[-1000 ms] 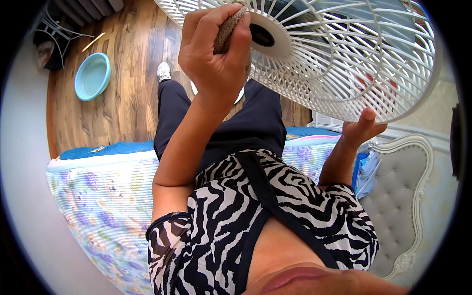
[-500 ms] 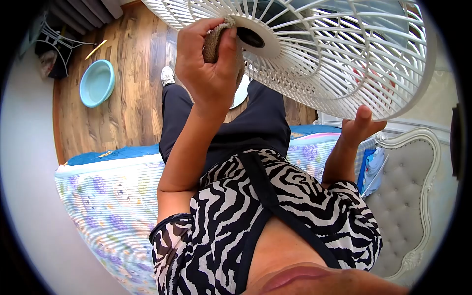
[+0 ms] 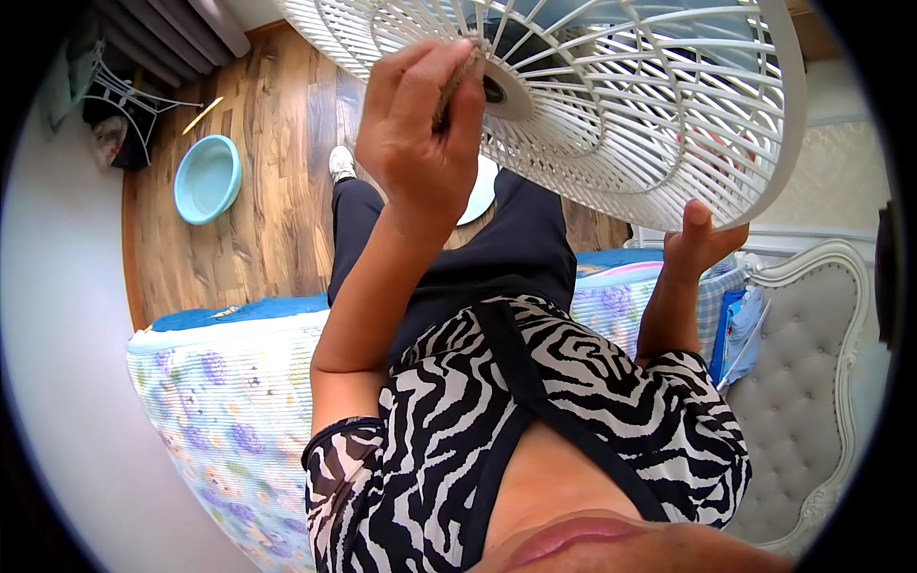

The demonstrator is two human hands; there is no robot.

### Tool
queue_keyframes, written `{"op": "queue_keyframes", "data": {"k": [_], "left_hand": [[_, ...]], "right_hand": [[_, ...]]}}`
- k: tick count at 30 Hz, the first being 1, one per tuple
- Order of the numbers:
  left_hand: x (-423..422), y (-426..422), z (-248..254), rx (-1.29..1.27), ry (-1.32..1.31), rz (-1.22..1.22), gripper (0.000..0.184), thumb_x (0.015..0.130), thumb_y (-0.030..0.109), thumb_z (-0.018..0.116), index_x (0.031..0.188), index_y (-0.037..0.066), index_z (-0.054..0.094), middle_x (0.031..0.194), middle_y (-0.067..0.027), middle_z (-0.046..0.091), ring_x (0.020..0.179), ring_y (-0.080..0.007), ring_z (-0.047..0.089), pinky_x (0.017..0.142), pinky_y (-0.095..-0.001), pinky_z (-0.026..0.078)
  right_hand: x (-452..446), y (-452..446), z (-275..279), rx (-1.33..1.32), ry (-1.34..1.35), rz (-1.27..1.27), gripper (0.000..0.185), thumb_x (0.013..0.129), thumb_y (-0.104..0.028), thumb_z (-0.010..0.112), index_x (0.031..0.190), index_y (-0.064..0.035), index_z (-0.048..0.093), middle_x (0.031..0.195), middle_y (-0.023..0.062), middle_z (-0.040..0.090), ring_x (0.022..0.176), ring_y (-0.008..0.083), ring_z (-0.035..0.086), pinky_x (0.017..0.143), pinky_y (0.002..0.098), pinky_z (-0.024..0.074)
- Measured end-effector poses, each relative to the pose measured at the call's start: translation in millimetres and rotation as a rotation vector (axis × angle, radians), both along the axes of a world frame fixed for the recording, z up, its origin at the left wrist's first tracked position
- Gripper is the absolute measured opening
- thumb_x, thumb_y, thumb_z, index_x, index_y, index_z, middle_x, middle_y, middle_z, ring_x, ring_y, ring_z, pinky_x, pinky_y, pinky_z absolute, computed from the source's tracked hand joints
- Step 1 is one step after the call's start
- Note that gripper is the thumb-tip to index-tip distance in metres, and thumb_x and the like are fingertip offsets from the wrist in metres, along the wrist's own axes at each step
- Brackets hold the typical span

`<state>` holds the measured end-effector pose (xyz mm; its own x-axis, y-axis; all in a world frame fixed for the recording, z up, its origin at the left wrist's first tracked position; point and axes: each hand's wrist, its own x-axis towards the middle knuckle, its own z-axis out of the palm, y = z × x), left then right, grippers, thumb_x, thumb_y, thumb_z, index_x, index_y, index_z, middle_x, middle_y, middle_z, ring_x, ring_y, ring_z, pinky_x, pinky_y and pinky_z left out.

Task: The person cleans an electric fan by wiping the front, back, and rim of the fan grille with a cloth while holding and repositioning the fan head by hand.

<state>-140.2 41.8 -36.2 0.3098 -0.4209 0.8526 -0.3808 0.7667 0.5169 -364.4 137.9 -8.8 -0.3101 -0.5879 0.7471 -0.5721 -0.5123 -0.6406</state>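
A white wire fan grille (image 3: 659, 105), round and tilted, fills the top right, with darker parts visible through its bars. My left hand (image 3: 415, 143) pinches a folded brownish cloth (image 3: 457, 84) and presses it near the grille's pale central hub (image 3: 508, 95). Part of the cloth is hidden behind my fingers. At the lower rim, my right hand (image 3: 702, 244) grips the grille, thumb on the near side and the other fingers partly hidden.
A light-blue basin (image 3: 207, 180) stands on the wooden floor (image 3: 277, 124), near a yellow stick (image 3: 202, 116). Behind my legs is a bed with a floral cover (image 3: 239, 401). A tufted headboard (image 3: 802, 382) is at right, and a white metal rack (image 3: 143, 100) at upper left.
My left hand has shifted slightly right with the cloth, which now covers less of its palm side. The whole view has moved a little; my right hand stays on the rim.
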Motion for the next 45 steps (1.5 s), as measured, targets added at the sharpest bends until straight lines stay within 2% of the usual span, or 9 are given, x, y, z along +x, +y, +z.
{"op": "queue_keyframes", "data": {"k": [13, 17, 22, 26, 29, 33, 37, 41, 45], "left_hand": [[15.0, 18.4, -4.4, 0.336, 0.007, -0.275, 0.015, 0.081, 0.003, 0.069, 0.095, -0.001, 0.069, 0.089, -0.0086, 0.066, 0.075, -0.0133, 0.062, 0.066, -0.0225, 0.049], [15.5, 13.9, 17.7, 0.119, 0.125, -0.145, 0.012, 0.081, 0.005, 0.071, 0.091, -0.001, 0.069, 0.086, -0.0048, 0.066, 0.074, -0.0096, 0.059, 0.063, -0.0204, 0.047], [11.7, 12.9, 17.1, 0.177, -0.08, -0.077, 0.01, 0.082, 0.006, 0.067, 0.09, 0.0, 0.067, 0.086, -0.0111, 0.064, 0.071, -0.0219, 0.064, 0.063, -0.0288, 0.051], [12.9, 13.8, -9.5, 0.413, -0.149, -0.333, 0.01, 0.08, 0.002, 0.065, 0.089, 0.0, 0.068, 0.086, -0.0104, 0.064, 0.069, -0.0218, 0.064, 0.062, -0.0291, 0.051], [13.8, 21.7, -7.1, 0.357, -0.043, -0.275, 0.011, 0.08, 0.001, 0.066, 0.091, -0.002, 0.068, 0.085, -0.0085, 0.065, 0.074, -0.0155, 0.062, 0.068, -0.0261, 0.048], [8.8, 15.3, 20.0, 0.143, 0.092, -0.129, 0.012, 0.081, 0.003, 0.067, 0.092, 0.0, 0.066, 0.087, -0.0102, 0.063, 0.074, -0.0193, 0.063, 0.064, -0.0265, 0.049], [3.6, 9.4, 22.0, 0.078, -0.144, -0.034, 0.009, 0.082, 0.005, 0.068, 0.091, 0.003, 0.067, 0.089, -0.0099, 0.063, 0.073, -0.0219, 0.063, 0.064, -0.0283, 0.05], [-0.9, 19.1, -7.9, 0.38, -0.263, -0.285, 0.011, 0.081, 0.002, 0.067, 0.092, 0.003, 0.067, 0.088, -0.0104, 0.064, 0.073, -0.025, 0.063, 0.065, -0.0308, 0.051], [-4.4, 29.0, -1.1, 0.3, -0.082, -0.236, 0.012, 0.08, 0.001, 0.068, 0.091, 0.0, 0.067, 0.088, -0.0103, 0.064, 0.074, -0.0216, 0.064, 0.068, -0.0289, 0.05]], "right_hand": [[0.1, -1.7, 6.9, 0.063, 0.041, -0.017, 0.084, 0.077, -0.046, 0.072, 0.137, 0.002, 0.036, 0.115, 0.0191, 0.059, 0.104, 0.0277, 0.061, 0.086, 0.0372, 0.0526], [2.0, 2.4, 6.5, 0.063, 0.112, -0.04, 0.085, 0.078, -0.045, 0.071, 0.139, 0.0019, 0.034, 0.115, 0.0197, 0.059, 0.104, 0.0278, 0.062, 0.086, 0.0367, 0.0523], [8.1, 2.9, 7.7, 0.056, 0.099, -0.018, 0.085, 0.078, -0.045, 0.071, 0.138, 0.0031, 0.035, 0.115, 0.0193, 0.059, 0.103, 0.0268, 0.062, 0.086, 0.0365, 0.052], [3.8, -0.9, 6.8, 0.049, 0.095, -0.04, 0.085, 0.078, -0.043, 0.071, 0.138, 0.0039, 0.034, 0.115, 0.0196, 0.059, 0.102, 0.0271, 0.062, 0.086, 0.0369, 0.052], [8.4, -4.4, 7.9, 0.042, 0.072, -0.004, 0.085, 0.078, -0.044, 0.071, 0.138, 0.0037, 0.034, 0.114, 0.0199, 0.059, 0.102, 0.0274, 0.062, 0.086, 0.0367, 0.052], [7.9, -3.2, 8.5, 0.036, 0.107, 0.024, 0.087, 0.078, -0.045, 0.071, 0.139, 0.004, 0.033, 0.114, 0.02, 0.059, 0.102, 0.0271, 0.062, 0.087, 0.0361, 0.052], [0.3, -5.9, 8.6, 0.023, 0.116, 0.013, 0.085, 0.079, -0.042, 0.071, 0.139, 0.005, 0.033, 0.114, 0.0189, 0.059, 0.104, 0.0249, 0.062, 0.086, 0.0353, 0.0518], [-7.9, -7.8, 4.7, 0.017, 0.062, 0.028, 0.082, 0.079, -0.04, 0.072, 0.139, 0.0025, 0.035, 0.116, 0.0179, 0.059, 0.104, 0.0249, 0.061, 0.088, 0.0347, 0.0507], [-6.8, -6.1, 7.4, 0.04, 0.182, 0.041, 0.082, 0.078, -0.039, 0.073, 0.14, -0.001, 0.034, 0.116, 0.0178, 0.06, 0.105, 0.0244, 0.062, 0.089, 0.0353, 0.0499]]}}
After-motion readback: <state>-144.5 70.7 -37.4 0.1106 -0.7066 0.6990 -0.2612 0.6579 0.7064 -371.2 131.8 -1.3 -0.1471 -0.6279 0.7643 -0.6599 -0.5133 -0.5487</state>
